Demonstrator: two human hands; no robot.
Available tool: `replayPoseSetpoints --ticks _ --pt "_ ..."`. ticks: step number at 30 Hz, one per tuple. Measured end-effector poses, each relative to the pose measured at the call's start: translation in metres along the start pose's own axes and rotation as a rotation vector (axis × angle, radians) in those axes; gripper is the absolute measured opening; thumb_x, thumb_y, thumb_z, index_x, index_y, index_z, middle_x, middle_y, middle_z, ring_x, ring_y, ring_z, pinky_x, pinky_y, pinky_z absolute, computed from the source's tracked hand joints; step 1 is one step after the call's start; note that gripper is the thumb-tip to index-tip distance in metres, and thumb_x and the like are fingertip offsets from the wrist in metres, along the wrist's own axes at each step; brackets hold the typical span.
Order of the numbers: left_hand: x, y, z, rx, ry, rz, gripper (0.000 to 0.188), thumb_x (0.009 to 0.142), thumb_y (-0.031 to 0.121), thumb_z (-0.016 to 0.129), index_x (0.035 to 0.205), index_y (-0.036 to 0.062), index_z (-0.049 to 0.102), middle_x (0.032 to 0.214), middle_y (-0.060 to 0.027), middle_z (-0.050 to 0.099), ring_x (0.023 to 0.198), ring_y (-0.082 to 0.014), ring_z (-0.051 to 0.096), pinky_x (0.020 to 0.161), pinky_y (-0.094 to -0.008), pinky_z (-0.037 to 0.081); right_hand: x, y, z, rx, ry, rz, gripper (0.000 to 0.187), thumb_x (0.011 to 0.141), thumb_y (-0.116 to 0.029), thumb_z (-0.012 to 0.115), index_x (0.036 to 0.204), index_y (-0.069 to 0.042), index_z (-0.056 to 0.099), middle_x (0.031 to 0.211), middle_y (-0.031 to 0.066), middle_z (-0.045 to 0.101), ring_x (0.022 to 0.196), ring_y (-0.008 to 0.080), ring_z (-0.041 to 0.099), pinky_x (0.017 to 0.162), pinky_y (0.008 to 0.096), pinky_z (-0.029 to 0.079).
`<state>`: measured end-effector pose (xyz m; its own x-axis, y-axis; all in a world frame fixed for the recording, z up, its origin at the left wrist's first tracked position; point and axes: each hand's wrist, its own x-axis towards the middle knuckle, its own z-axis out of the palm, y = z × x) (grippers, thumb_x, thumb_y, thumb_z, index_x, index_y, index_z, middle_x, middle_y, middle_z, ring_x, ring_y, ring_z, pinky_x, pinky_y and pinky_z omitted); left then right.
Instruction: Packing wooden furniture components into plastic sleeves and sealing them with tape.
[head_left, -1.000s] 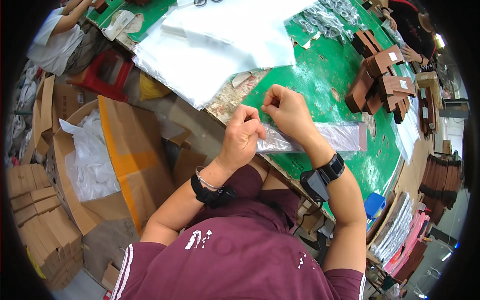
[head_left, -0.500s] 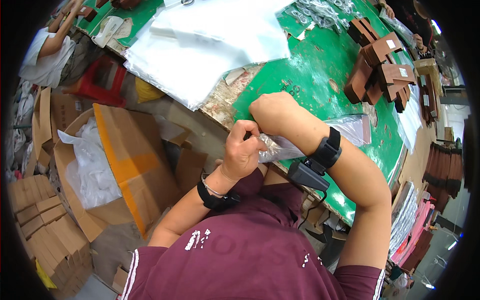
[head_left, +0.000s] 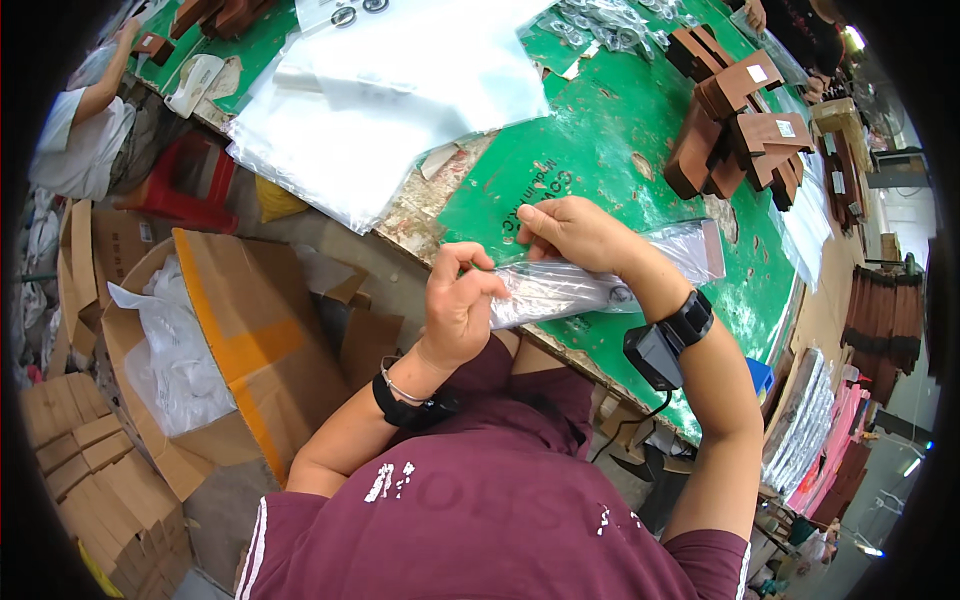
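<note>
A long clear plastic bag (head_left: pixel 560 290) lies slantwise over the near edge of the green table, with a wrinkled, shiny content that I cannot make out. At the bag's left end, my left hand (head_left: pixel 458 305) is closed, gripping the plastic between thumb and bent fingers. Above the bag's middle, my right hand (head_left: pixel 575 235) has its fingers curled together at the thin clear film along its upper side. Its wrist crosses over the bag, hiding part of it. The bag's right end reaches past my right wrist.
Large clear plastic sheets (head_left: pixel 400 110) cover the table's far left. Brown box-like pieces (head_left: pixel 745 130) are stacked at right, with small clear packets (head_left: pixel 610 25) behind. Left of me stands an open carton (head_left: pixel 260 350) holding white plastic. Other people work at the far left and far right.
My right hand has turned from a bent-wrist fist to show its thumb and fingertips, and uncovered more of the bag. My left hand keeps its grip on the bag's end.
</note>
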<state>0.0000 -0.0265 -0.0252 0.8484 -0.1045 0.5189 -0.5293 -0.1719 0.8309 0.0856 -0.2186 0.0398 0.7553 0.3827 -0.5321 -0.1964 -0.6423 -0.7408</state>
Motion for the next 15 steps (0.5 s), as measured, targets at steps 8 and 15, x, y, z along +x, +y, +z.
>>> replayPoseSetpoints --ticks 8,15 --pt "-0.002 0.006 -0.006 0.001 -0.036 -0.224 0.032 0.096 0.021 0.055 0.121 0.0006 0.052 0.112 -0.0151 0.056 0.098 -0.0233 0.055 0.089 -0.0340 0.044 -0.006 0.011 0.010 0.126 -0.009 -0.169 0.024 0.091 -0.017 0.067 0.102 0.003 0.068 0.087 0.0109 0.072 0.079 0.0175 0.068 0.074 0.0312 0.053" --pt "0.004 0.014 -0.013 0.163 -0.237 -0.239 0.063 0.081 0.032 0.077 0.128 0.0015 0.048 0.109 -0.0152 0.059 0.101 -0.0278 0.059 0.091 -0.0385 0.046 -0.001 0.006 0.019 0.140 0.105 -0.302 0.014 0.082 -0.003 0.068 0.095 0.001 0.066 0.082 0.0093 0.070 0.077 0.0175 0.067 0.070 0.0321 0.052"
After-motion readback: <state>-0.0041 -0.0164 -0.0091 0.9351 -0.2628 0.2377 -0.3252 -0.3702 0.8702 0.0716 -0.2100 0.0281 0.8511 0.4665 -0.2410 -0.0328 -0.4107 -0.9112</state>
